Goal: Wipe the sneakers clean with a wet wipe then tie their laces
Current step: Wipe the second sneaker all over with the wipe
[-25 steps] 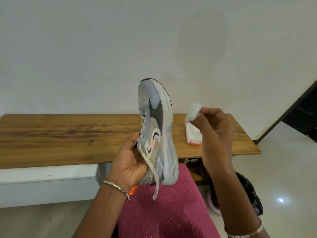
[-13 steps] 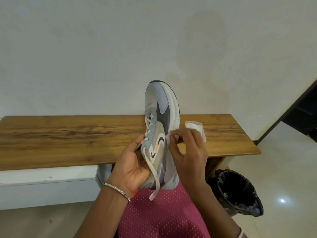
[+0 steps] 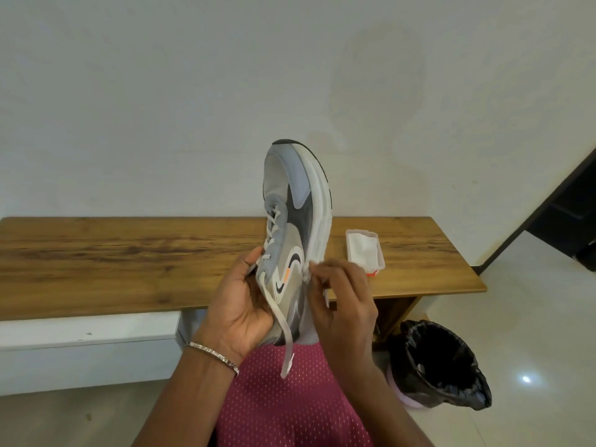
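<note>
Holding sneaker (image 3: 290,240) upright in left hand (image 3: 240,304) so right hand (image 3: 342,298) can rub pinched wet wipe (image 3: 308,275) along its side.

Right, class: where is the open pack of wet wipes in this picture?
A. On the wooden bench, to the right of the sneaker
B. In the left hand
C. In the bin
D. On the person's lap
A: the pack of wet wipes lies on the wooden bench, right of the raised sneaker.
</note>
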A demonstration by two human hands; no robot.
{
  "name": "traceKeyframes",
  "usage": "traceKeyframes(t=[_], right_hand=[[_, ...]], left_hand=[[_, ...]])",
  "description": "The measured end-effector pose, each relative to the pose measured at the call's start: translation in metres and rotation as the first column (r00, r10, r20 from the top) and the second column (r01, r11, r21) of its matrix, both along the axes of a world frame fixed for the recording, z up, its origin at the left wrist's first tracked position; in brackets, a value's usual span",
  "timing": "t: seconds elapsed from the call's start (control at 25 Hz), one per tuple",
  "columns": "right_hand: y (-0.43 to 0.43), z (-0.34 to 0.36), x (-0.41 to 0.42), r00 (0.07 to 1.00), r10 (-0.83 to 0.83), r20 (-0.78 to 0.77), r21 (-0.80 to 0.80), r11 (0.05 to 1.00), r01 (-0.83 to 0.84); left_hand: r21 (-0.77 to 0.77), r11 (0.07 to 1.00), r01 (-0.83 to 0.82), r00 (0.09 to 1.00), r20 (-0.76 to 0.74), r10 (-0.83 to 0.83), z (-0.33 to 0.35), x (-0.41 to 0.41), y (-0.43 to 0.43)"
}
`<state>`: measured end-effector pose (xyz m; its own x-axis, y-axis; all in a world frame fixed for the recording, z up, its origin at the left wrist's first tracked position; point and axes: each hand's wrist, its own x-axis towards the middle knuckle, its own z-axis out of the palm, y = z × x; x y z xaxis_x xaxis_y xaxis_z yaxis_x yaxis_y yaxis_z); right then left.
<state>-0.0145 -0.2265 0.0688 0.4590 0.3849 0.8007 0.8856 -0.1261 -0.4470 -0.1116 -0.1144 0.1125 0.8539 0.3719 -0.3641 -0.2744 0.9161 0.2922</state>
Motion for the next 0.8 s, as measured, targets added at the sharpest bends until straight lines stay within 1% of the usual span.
traceKeyframes(t=[0.08, 0.12, 0.2, 0.28, 0.4, 0.48, 0.56, 0.68, 0.72, 0.8], right_hand=[[0.000, -0.002, 0.001, 1.000, 0.002, -0.014, 0.005, 1.000, -0.002], [0.003, 0.004, 0.005, 1.000, 0.001, 0.008, 0.027, 1.000, -0.001], [0.013, 0.024, 0.016, 0.997, -0.027, 0.069, 0.094, 0.995, 0.020], [0.024, 0.048, 0.028, 0.996, -0.051, 0.075, 0.163, 0.986, 0.038], [0.033, 0.072, 0.039, 0.996, -0.046, 0.074, 0.175, 0.984, 0.032], [0.033, 0.065, 0.037, 0.994, -0.040, 0.100, 0.154, 0.988, 0.024], [0.026, 0.039, 0.024, 0.995, -0.023, 0.095, 0.117, 0.993, 0.012], [0.010, -0.002, 0.003, 1.000, 0.017, 0.014, 0.032, 0.999, -0.017], [0.008, -0.006, 0.003, 1.000, 0.024, -0.003, 0.029, 0.999, -0.024], [0.011, 0.003, 0.010, 1.000, 0.016, 0.011, 0.049, 0.999, -0.017]], left_hand=[[-0.003, 1.000, -0.002, 1.000, -0.004, 0.002, 0.000, 0.000, -0.001], [-0.010, 1.000, 0.005, 1.000, -0.004, -0.005, 0.000, 0.000, -0.002], [-0.011, 1.000, 0.020, 1.000, -0.002, -0.020, 0.000, 0.000, -0.005], [-0.002, 1.000, 0.017, 1.000, -0.011, -0.017, 0.001, 0.001, -0.007], [-0.007, 1.000, 0.016, 1.000, -0.006, -0.016, 0.001, -0.001, -0.011], [-0.009, 1.000, 0.002, 1.000, -0.010, -0.002, 0.001, -0.002, -0.008], [-0.006, 1.000, -0.011, 1.000, -0.013, 0.011, 0.000, -0.003, -0.003], [-0.004, 0.999, -0.034, 0.999, -0.023, 0.034, -0.002, -0.005, 0.003], [0.001, 0.999, -0.032, 0.999, -0.026, 0.032, -0.002, -0.005, 0.003], [-0.007, 1.000, -0.029, 1.000, -0.012, 0.029, -0.002, -0.004, 0.001]])
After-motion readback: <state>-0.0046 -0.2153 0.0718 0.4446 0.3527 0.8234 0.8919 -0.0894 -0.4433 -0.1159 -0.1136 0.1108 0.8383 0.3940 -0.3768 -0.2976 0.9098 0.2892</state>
